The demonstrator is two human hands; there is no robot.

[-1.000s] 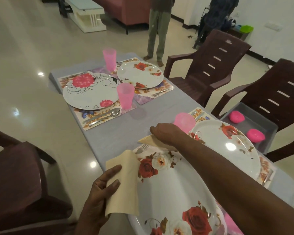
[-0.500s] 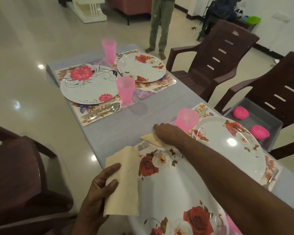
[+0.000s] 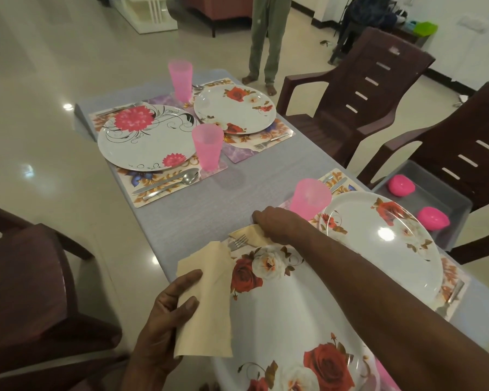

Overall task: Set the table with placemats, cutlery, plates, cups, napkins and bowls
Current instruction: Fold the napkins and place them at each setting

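Observation:
My left hand (image 3: 164, 320) holds a folded beige napkin (image 3: 206, 303) over the left rim of the near rose plate (image 3: 277, 320). My right hand (image 3: 277, 222) reaches across that plate and presses a second beige napkin (image 3: 249, 235) onto the table beside a fork (image 3: 237, 241); whether its fingers curl around the napkin is hidden. A pink cup (image 3: 309, 198) stands just behind my right hand. A second rose plate (image 3: 378, 241) lies to the right. Two far settings have plates (image 3: 147, 136), (image 3: 235, 108), pink cups (image 3: 206, 146), (image 3: 180, 80) and cutlery (image 3: 167, 183) on placemats.
Brown plastic chairs stand at the right (image 3: 350, 88), (image 3: 463, 148) and near left (image 3: 26, 292). A grey bin (image 3: 460, 198) with two pink bowls (image 3: 401, 186), (image 3: 432, 218) sits on the right chair. A person's legs (image 3: 266, 43) stand beyond the table's far end.
The view has tilted slightly. My right hand stays on the napkin by the fork, and my left hand keeps hold of the other napkin.

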